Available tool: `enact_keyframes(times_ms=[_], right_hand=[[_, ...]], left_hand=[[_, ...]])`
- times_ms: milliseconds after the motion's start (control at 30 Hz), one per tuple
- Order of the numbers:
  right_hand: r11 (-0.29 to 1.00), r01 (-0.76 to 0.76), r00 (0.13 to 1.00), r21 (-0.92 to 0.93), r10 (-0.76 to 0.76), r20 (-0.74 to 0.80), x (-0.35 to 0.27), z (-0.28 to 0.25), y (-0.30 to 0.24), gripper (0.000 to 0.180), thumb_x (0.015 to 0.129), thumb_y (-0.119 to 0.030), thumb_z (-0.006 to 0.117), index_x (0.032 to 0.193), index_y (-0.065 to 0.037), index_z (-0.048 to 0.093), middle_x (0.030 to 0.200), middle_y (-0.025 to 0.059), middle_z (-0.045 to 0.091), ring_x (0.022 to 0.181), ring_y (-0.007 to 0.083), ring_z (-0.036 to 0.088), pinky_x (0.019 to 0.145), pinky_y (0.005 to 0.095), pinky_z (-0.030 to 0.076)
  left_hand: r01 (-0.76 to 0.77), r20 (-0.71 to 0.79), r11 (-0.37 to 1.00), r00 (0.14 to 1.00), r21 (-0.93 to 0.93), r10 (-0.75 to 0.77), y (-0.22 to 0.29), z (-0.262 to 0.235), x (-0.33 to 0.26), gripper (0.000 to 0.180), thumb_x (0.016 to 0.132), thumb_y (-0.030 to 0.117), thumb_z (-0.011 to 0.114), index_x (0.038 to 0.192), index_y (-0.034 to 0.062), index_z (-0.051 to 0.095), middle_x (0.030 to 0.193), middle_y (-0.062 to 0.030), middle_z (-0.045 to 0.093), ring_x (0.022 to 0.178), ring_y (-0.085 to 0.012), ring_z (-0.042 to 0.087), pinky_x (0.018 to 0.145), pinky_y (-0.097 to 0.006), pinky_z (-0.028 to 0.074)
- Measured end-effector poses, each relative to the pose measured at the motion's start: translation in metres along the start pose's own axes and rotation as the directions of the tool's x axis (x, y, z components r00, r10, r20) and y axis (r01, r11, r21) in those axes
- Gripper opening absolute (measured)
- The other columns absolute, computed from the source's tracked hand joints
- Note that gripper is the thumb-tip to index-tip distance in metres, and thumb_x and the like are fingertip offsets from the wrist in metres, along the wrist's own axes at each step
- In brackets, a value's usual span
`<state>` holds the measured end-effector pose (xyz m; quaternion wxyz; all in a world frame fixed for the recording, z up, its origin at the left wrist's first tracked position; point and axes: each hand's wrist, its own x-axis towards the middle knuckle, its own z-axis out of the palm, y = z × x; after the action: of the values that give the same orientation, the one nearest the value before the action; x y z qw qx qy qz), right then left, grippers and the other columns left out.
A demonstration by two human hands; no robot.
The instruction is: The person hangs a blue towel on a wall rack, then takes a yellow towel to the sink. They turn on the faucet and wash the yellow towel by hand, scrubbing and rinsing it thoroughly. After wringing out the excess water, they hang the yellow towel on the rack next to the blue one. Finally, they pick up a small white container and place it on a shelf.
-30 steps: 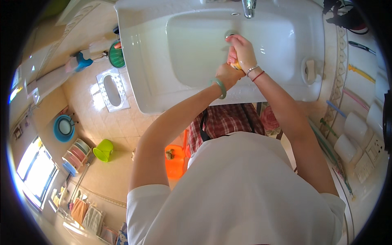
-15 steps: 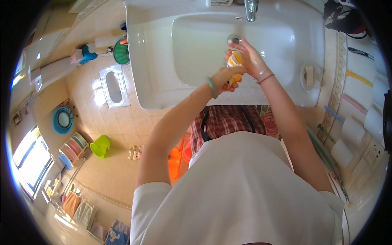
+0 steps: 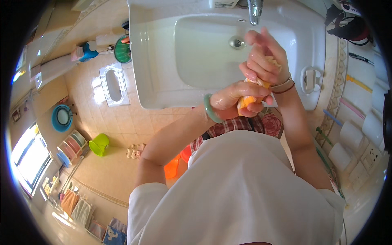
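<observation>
Both of my wet hands are closed on a bunched orange, yellow and white cloth (image 3: pixel 246 101) above the front right edge of the white sink (image 3: pixel 156 87). My left hand (image 3: pixel 229 97), with a green bangle at its wrist, wraps round the cloth's lower part. My right hand (image 3: pixel 264 67) is higher and grips its upper part, where a pale end sticks out past the fingers. The cloth's middle is partly hidden by my fingers. The faucet (image 3: pixel 255 11) stands beyond my hands, over the drain (image 3: pixel 237 42).
A soap dish (image 3: pixel 310 80) is set into the sink's right side. A green basin (image 3: pixel 122 50) hangs at the left. On the tiled floor are a squat toilet (image 3: pixel 114 86) and a lime green bucket (image 3: pixel 99 144). Toothbrushes and paper rolls (image 3: pixel 352 132) line the right.
My hands and the cloth have come nearer to me and to the right, away from the drain. My right hand, with fingers outstretched before, is now curled round the cloth.
</observation>
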<state>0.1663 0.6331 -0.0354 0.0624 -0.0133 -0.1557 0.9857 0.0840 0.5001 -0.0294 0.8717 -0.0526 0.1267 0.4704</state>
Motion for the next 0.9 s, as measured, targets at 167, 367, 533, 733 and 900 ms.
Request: enact_keyframes(times_ms=[167, 367, 533, 733, 900], right_hand=[[0.949, -0.113, 0.896, -0.295, -0.031, -0.443, 0.003, 0.01, 0.008, 0.045, 0.098, -0.043, 0.036, 0.1, -0.001, 0.051, 0.04, -0.0058, 0.03, 0.032, 0.0082, 0.029, 0.049, 0.026, 0.039], [0.876, -0.227, 0.798, -0.426, -0.084, -0.597, 0.019, -0.025, 0.024, 0.037, 0.097, -0.039, 0.042, 0.091, -0.004, 0.051, 0.04, -0.0029, 0.03, 0.032, 0.0101, 0.029, 0.045, 0.0271, 0.037], [0.869, -0.213, 0.703, -0.447, -0.181, -0.687, 0.031, -0.069, 0.038, 0.035, 0.095, -0.037, 0.046, 0.088, -0.003, 0.049, 0.041, -0.0011, 0.031, 0.032, 0.0113, 0.029, 0.041, 0.0287, 0.034], [0.86, -0.209, 0.486, -0.465, -0.321, -0.813, 0.036, -0.131, 0.06, 0.036, 0.091, -0.037, 0.05, 0.087, -0.002, 0.048, 0.043, 0.0027, 0.033, 0.033, 0.0135, 0.031, 0.039, 0.0313, 0.033], [0.86, -0.274, 0.361, -0.431, -0.324, -0.875, 0.023, -0.176, 0.071, 0.044, 0.084, -0.049, 0.058, 0.093, -0.005, 0.054, 0.068, 0.0033, 0.051, 0.054, 0.0155, 0.05, 0.046, 0.031, 0.041]], left_hand=[[0.073, -0.305, 0.958, 0.952, 0.277, 0.015, 0.008, 0.0, -0.004, 0.021, 0.082, 0.02, 0.06, 0.074, 0.0072, 0.046, 0.066, 0.0005, 0.042, 0.047, -0.0043, 0.034, 0.038, -0.02, 0.021], [0.162, -0.647, 0.876, 0.736, 0.454, 0.199, 0.007, -0.039, 0.016, 0.014, 0.075, 0.013, 0.063, 0.075, 0.0069, 0.051, 0.064, -0.0002, 0.047, 0.046, -0.0063, 0.037, 0.038, -0.022, 0.023], [0.197, -0.643, 0.71, 0.628, 0.676, 0.438, 0.007, -0.084, 0.036, 0.018, 0.074, 0.018, 0.066, 0.079, 0.0057, 0.055, 0.063, -0.0016, 0.055, 0.051, -0.0098, 0.05, 0.043, -0.025, 0.038], [0.423, -0.613, 0.457, 0.396, 0.782, 0.684, -0.005, -0.143, 0.069, 0.037, 0.068, 0.027, 0.073, 0.093, 0.0033, 0.058, 0.073, -0.0105, 0.062, 0.069, -0.024, 0.062, 0.064, -0.036, 0.05], [0.611, -0.46, 0.138, 0.409, 0.779, 0.788, -0.004, -0.172, 0.069, 0.058, 0.064, 0.034, 0.079, 0.108, 0.0049, 0.054, 0.095, -0.0161, 0.061, 0.089, -0.036, 0.06, 0.079, -0.044, 0.049]])
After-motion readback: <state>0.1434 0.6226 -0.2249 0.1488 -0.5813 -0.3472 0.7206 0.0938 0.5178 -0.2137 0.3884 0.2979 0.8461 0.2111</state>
